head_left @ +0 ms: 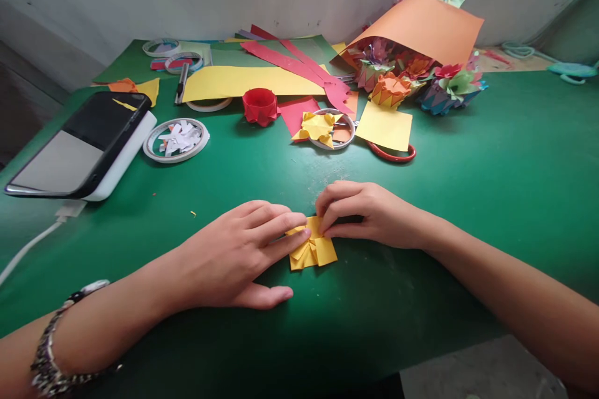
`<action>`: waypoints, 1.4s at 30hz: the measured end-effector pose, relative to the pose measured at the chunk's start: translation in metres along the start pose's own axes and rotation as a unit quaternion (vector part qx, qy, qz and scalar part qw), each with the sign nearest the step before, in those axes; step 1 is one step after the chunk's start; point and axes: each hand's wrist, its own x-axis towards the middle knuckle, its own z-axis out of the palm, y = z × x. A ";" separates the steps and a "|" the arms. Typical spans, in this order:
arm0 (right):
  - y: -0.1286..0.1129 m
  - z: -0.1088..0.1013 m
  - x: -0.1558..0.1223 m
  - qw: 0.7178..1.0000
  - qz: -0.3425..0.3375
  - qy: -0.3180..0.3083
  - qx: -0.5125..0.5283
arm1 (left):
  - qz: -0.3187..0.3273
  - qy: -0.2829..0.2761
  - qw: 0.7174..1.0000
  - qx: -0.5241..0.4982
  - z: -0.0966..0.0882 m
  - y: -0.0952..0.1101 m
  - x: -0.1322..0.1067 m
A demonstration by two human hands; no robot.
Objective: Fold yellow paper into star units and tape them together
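Observation:
A small square of folded yellow paper (328, 252) lies on the green table in front of me, with creased flaps at its middle. My left hand (238, 249) rests over its left side, fingers stretched out and fingertips pressing on the paper, thumb spread apart on the table side. At the paper's upper right edge, my right hand (365, 212) has its thumb and fingers closed in a pinch. The fingers partly cover the upper part of the folded paper.
Behind my hands are a red paper cup shape (260, 107), a folded yellow paper star (319, 127), a yellow sheet (386, 126) over red-handled scissors (393, 154), and a tape roll (203, 140) with scraps. A phone (79, 143) is at left; paper flowers (392, 90) are at right.

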 end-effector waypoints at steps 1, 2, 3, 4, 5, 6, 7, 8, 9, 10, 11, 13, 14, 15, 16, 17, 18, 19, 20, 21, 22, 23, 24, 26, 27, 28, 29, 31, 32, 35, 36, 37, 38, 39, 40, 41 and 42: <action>0.000 0.001 0.000 1.000 0.007 0.006 0.009 | 0.003 -0.001 1.000 -0.009 0.000 0.000 0.000; 0.000 0.001 0.001 1.000 0.013 0.012 0.015 | 0.005 -0.004 1.000 -0.022 0.000 0.000 0.000; 0.000 0.002 0.001 1.000 0.018 0.016 0.019 | 0.006 -0.010 0.999 -0.036 0.000 0.001 0.001; 0.000 0.002 0.001 0.999 0.022 0.019 0.020 | 0.004 -0.016 0.999 -0.049 0.000 0.001 0.001; 0.000 0.003 0.001 0.999 0.024 0.021 0.017 | 0.001 -0.020 0.998 -0.060 0.000 0.001 0.002; 0.000 0.003 0.001 0.999 0.027 0.022 0.012 | -0.002 -0.024 0.997 -0.068 0.000 0.001 0.002; 0.000 0.004 0.001 0.999 0.028 0.025 0.006 | -0.004 -0.027 0.997 -0.073 0.000 0.002 0.002; 0.000 0.004 0.002 0.999 0.030 0.028 0.000 | -0.005 -0.030 0.997 -0.076 0.000 0.002 0.002; -0.001 0.005 0.002 0.999 0.032 0.032 -0.007 | -0.007 -0.031 0.996 -0.078 0.000 0.002 0.002; -0.001 0.005 0.002 0.999 0.034 0.035 -0.012 | -0.008 -0.032 0.996 -0.080 0.000 0.002 0.002; -0.001 0.006 0.002 0.998 0.036 0.039 -0.017 | -0.009 -0.034 0.996 -0.081 0.000 0.002 0.002; -0.001 0.007 0.002 0.998 0.038 0.045 -0.022 | -0.011 -0.034 0.996 -0.084 0.001 0.002 0.001; -0.001 0.008 0.002 0.998 0.038 0.047 -0.025 | -0.012 -0.032 0.996 -0.085 0.002 0.002 0.001; -0.001 0.008 0.002 0.998 0.039 0.049 -0.028 | -0.012 -0.032 0.996 -0.085 0.002 0.002 0.001; -0.002 0.009 0.002 0.997 0.040 0.051 -0.031 | -0.013 -0.031 0.996 -0.085 0.003 0.002 0.001; -0.002 0.010 0.002 0.997 0.041 0.052 -0.034 | -0.014 -0.031 0.996 -0.085 0.003 0.002 0.001; -0.002 0.010 0.002 0.997 0.042 0.054 -0.038 | -0.016 -0.030 0.996 -0.085 0.003 0.002 0.001; -0.002 0.011 0.001 0.997 0.043 0.055 -0.041 | -0.015 -0.029 0.996 -0.085 0.003 0.002 0.001; -0.002 0.011 0.001 0.996 0.045 0.057 -0.043 | -0.014 -0.030 0.996 -0.086 0.003 0.002 0.001; -0.003 0.011 0.001 0.996 0.047 0.059 -0.045 | -0.012 -0.029 0.996 -0.087 0.003 0.002 0.000; -0.003 0.011 0.001 0.996 0.048 0.061 -0.047 | -0.011 -0.029 0.996 -0.088 0.002 0.002 0.000; -0.003 0.012 0.002 0.996 0.050 0.063 -0.049 | -0.010 -0.029 0.996 -0.088 0.002 0.002 0.000; -0.003 0.011 0.002 0.995 0.051 0.065 -0.051 | -0.010 -0.030 0.995 -0.089 0.002 0.002 0.000; -0.004 0.012 0.002 0.995 0.049 0.067 -0.055 | -0.013 -0.031 0.995 -0.091 0.001 0.002 0.000; -0.004 0.012 0.002 0.995 0.048 0.068 -0.058 | -0.015 -0.031 0.995 -0.092 0.001 0.002 0.000; -0.004 0.012 0.002 0.995 0.048 0.069 -0.062 | -0.016 -0.031 0.995 -0.093 0.001 0.002 0.000; -0.004 0.012 0.003 0.994 0.048 0.070 -0.067 | -0.016 -0.030 0.995 -0.095 0.001 0.002 0.000; -0.003 0.013 0.003 0.993 0.048 0.072 -0.077 | -0.019 -0.030 0.994 -0.099 0.001 0.003 0.001; -0.003 0.014 0.003 0.993 0.049 0.073 -0.081 | -0.022 -0.030 0.994 -0.102 0.001 0.003 0.001; -0.003 0.014 0.004 0.992 0.054 0.071 -0.088 | -0.027 -0.028 0.993 -0.110 0.000 0.003 0.001; -0.003 0.014 0.004 0.992 0.056 0.069 -0.086 | -0.027 -0.026 0.993 -0.113 0.000 0.003 0.001; -0.004 0.013 0.004 0.993 0.058 0.066 -0.083 | -0.027 -0.024 0.993 -0.116 -0.001 0.003 0.001; -0.004 0.012 0.003 0.993 0.062 0.062 -0.077 | -0.027 -0.022 0.993 -0.117 -0.001 0.003 0.002; -0.004 0.011 0.002 0.994 0.066 0.057 -0.071 | -0.027 -0.021 0.992 -0.118 -0.001 0.003 0.002; -0.004 0.010 0.002 0.994 0.070 0.053 -0.066 | -0.028 -0.020 0.992 -0.118 -0.001 0.003 0.002; -0.004 0.009 0.001 0.994 0.076 0.049 -0.063 | -0.028 -0.020 0.993 -0.117 -0.001 0.003 0.002; -0.004 0.008 0.001 0.994 0.080 0.047 -0.063 | -0.028 -0.020 0.993 -0.116 -0.001 0.002 0.002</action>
